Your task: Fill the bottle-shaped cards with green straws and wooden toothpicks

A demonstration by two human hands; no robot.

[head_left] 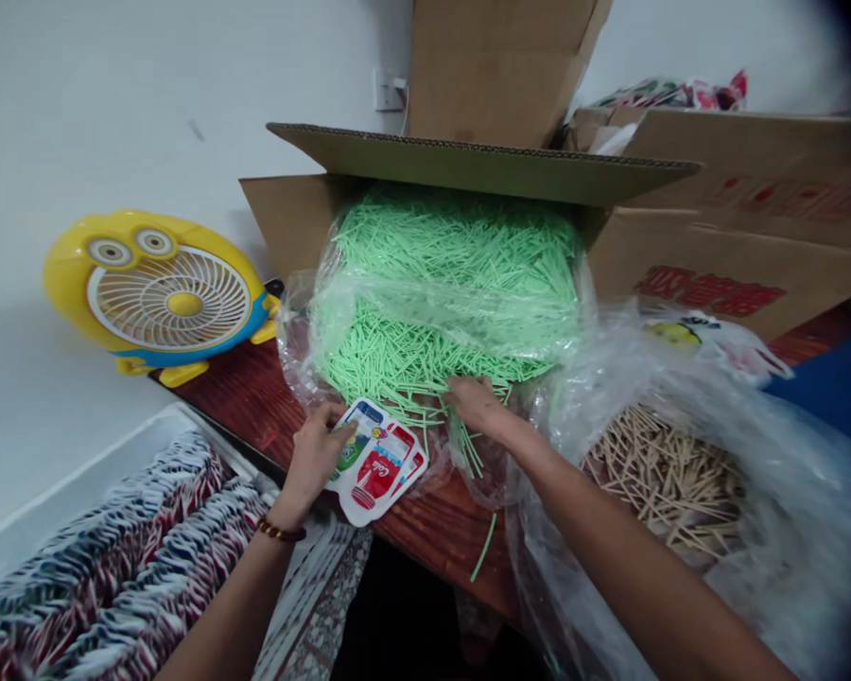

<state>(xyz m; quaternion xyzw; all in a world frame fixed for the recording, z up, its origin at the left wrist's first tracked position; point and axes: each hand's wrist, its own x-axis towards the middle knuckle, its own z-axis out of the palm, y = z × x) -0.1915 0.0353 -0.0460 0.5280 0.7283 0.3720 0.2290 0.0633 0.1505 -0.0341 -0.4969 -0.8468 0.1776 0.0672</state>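
My left hand (319, 449) holds a flat white packet (383, 468) printed with a red cola picture and a green one, its fingers closed on the packet's left edge. My right hand (474, 402) reaches to the front edge of a heap of thin green sticks (454, 255), its fingers closed together among several of them. The heap lies in clear plastic inside an open cardboard box (482, 165). Some green sticks hang below my right hand, and one green stick (483, 549) lies apart on the dark red wooden table (425, 530).
A yellow fan (177, 293) stands at the left. Below it, a white bin (99, 478) holds rows of printed packets (134, 577). At the right, beige sticks (667, 478) lie in clear plastic, before a cardboard box (738, 236) with red lettering.
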